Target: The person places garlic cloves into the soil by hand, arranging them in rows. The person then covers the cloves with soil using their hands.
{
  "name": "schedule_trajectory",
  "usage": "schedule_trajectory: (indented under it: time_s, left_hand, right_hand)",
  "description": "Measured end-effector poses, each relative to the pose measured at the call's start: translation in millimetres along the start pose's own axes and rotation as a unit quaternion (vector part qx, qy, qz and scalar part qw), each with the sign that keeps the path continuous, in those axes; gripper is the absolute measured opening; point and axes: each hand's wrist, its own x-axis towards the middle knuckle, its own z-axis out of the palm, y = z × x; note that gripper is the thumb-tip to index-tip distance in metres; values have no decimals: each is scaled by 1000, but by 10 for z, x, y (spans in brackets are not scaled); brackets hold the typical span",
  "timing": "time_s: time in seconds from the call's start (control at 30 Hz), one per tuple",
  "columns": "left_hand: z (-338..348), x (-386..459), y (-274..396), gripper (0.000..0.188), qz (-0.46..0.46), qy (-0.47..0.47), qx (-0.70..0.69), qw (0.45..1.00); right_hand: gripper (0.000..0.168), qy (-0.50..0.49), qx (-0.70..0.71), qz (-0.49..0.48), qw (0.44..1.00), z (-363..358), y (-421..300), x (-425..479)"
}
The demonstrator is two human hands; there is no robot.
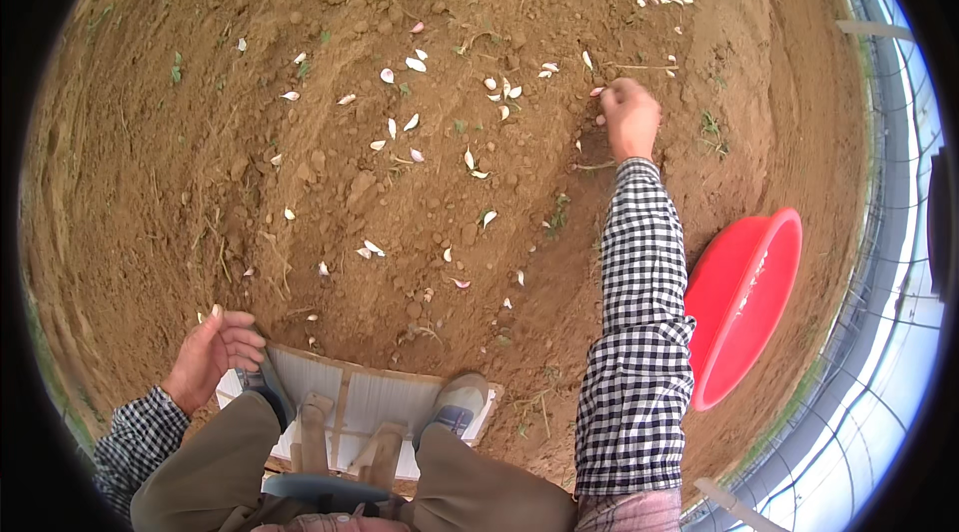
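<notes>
My right hand [633,116] reaches out over the brown soil, its fingers bent and pointing down. A pinkish garlic clove [596,91] shows right at its fingertips; whether they grip anything is hidden. Beside the hand, a row of cloves runs along the right side, with one white clove [587,60] just beyond it. My left hand [217,352] hovers by my left knee, fingers loosely curled, thumb apart, nothing visible in it. Between the hands, many cloves lie scattered, among them a cluster [506,91] and a pair [372,249] nearer to me.
A red plastic basin [742,307] rests tilted on the soil at right. My shoes are on a pale board [386,397], beside a low wooden stool [313,431] under me. A wire mesh fence [891,180] curves along the right rim. Clods and dry stems dot the ground.
</notes>
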Motion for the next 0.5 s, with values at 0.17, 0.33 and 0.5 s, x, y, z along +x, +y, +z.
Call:
schedule_trajectory:
  time_s: [0.17, 0.33, 0.5]
  left_hand:
    - [-10, 3, 16, 51, -1, 9, -16, 1000]
    - [29, 30, 12, 51, -9, 16, -9, 1000]
    - [34, 36, 4, 51, -8, 11, -13, 1000]
  right_hand:
    - [22, -32, 17, 24, 999, -263, -8, -15]
    - [19, -103, -260, -72, 957, -21, -23, -342]
    - [16, -84, -293, -86, 949, 27, 51, -339]
